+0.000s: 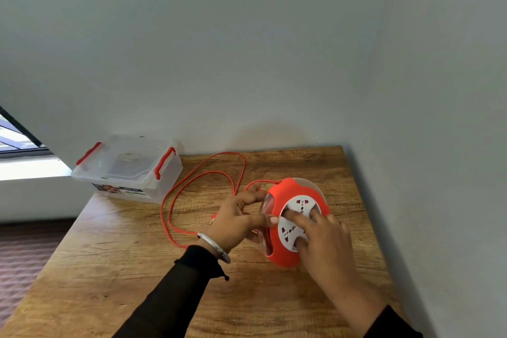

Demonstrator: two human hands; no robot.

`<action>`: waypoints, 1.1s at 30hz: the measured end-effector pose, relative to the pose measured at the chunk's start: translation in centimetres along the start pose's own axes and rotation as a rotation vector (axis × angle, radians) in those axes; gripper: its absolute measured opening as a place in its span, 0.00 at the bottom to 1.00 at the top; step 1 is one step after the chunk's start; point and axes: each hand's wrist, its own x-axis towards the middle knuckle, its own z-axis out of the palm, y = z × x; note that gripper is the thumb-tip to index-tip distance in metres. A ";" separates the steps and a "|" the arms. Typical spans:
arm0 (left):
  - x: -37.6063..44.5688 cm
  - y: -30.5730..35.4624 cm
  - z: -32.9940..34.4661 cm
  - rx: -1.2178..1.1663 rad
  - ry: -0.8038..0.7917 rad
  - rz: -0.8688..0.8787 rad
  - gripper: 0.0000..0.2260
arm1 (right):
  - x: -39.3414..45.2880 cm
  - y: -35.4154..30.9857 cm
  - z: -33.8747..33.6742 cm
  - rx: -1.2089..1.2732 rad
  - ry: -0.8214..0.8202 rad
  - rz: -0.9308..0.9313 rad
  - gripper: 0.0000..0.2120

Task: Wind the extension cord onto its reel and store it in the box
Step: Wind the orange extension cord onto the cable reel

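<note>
You're mid-wind: your left hand (pixel 238 221) grips the orange reel (pixel 295 223) by its edge at table centre, and your right hand (pixel 319 239) presses flat fingers on its white socket face. Loose cord (pixel 197 178) loops toward ten o'clock, where the clear latched box (pixel 129 170) waits unopened.

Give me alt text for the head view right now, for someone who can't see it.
A person holds an orange cord reel on edge on a wooden table, left hand gripping its rim and right hand with fingers on the white socket face. Much orange cord still lies looped loose on the table. A clear lidded box stands at the far left corner.
</note>
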 end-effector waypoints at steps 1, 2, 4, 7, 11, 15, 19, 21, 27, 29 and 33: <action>-0.3 -0.3 0.3 -0.027 0.012 0.016 0.21 | 0.1 0.0 -0.1 0.027 0.006 0.017 0.28; -0.7 -0.7 0.8 -0.056 0.021 0.030 0.23 | 0.2 0.1 -0.3 0.083 0.014 0.051 0.28; -1.3 -1.6 2.1 -0.139 0.052 0.066 0.25 | 0.4 0.5 -0.6 0.269 0.039 0.162 0.29; -1.6 -3.1 4.1 -0.249 0.142 0.100 0.25 | 0.6 1.2 -0.4 0.420 0.054 0.263 0.29; -1.6 -4.3 6.1 -0.227 0.222 0.134 0.28 | 0.6 1.7 0.2 0.686 0.042 0.363 0.28; -2.0 -5.1 7.7 -0.144 0.312 0.266 0.25 | 1.2 1.7 0.2 1.018 0.007 0.592 0.28; -2.3 -6.9 9.2 -0.001 0.338 0.296 0.23 | 1.6 1.9 -0.1 1.274 -0.105 0.785 0.22; -2.3 -7.9 9.0 0.187 0.277 0.364 0.23 | 1.8 2.2 -0.3 1.261 -0.108 0.778 0.23; -0.5 -11.5 3.6 1.088 -0.002 0.325 0.38 | 1.8 3.8 -0.5 0.718 -0.080 0.496 0.30; 0.8 -11.7 1.1 1.184 -0.009 0.220 0.40 | 1.8 3.8 -0.4 0.583 -0.099 0.410 0.30; 2.6 -10.7 -2.4 1.056 0.055 0.159 0.39 | 1.5 3.1 0.1 0.354 -0.171 0.337 0.30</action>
